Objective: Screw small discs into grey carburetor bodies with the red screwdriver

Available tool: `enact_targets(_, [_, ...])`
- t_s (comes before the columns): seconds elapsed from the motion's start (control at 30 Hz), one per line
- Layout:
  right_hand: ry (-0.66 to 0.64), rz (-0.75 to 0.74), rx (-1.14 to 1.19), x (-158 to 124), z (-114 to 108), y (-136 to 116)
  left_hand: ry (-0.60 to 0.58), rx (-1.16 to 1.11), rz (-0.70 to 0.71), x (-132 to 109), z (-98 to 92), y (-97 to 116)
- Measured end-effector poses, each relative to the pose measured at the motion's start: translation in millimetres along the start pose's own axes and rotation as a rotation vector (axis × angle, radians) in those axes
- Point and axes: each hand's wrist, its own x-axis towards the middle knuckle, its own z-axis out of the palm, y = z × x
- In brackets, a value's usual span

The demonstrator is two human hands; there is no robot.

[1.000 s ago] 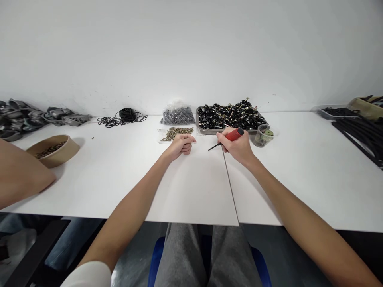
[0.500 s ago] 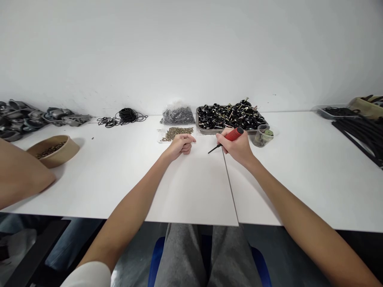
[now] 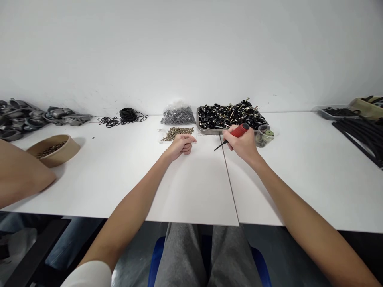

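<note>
Right hand (image 3: 243, 144), gripping red-handled screwdriver (image 3: 240, 130), shifted slightly rightward, right of frame centre; tip meets no visible part. Left hand (image 3: 181, 146) unmoved, curled; contents, cannot tell.

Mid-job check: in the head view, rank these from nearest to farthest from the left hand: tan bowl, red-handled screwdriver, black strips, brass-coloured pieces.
From the left hand:
1. Brass-coloured pieces, just beyond it, toward the wall.
2. Red-handled screwdriver, to its right, held in the right hand.
3. Tan bowl, well off to the left.
4. Black strips, at the far right.
</note>
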Motion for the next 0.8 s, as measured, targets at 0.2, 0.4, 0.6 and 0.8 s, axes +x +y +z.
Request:
enact_targets(0.2, [-0.089,-0.002,0.048,-7.0,3.7,-7.1,0.0,0.01,0.001,0.1,0.4,0.9])
enact_targets(0.4, [-0.039,-0.016,0.024,-3.9,0.9,-3.4,-0.003,0.01,0.007,0.3,0.0,0.5])
enact_targets(0.6, [-0.029,-0.012,0.016,-1.8,-0.4,-2.1,-0.005,0.007,0.012,0.9,-0.5,-0.7])
enact_targets(0.8, [-0.049,-0.017,0.007,-1.7,-1.7,-2.5,-0.009,-0.003,0.005,1.1,-1.2,-1.5])
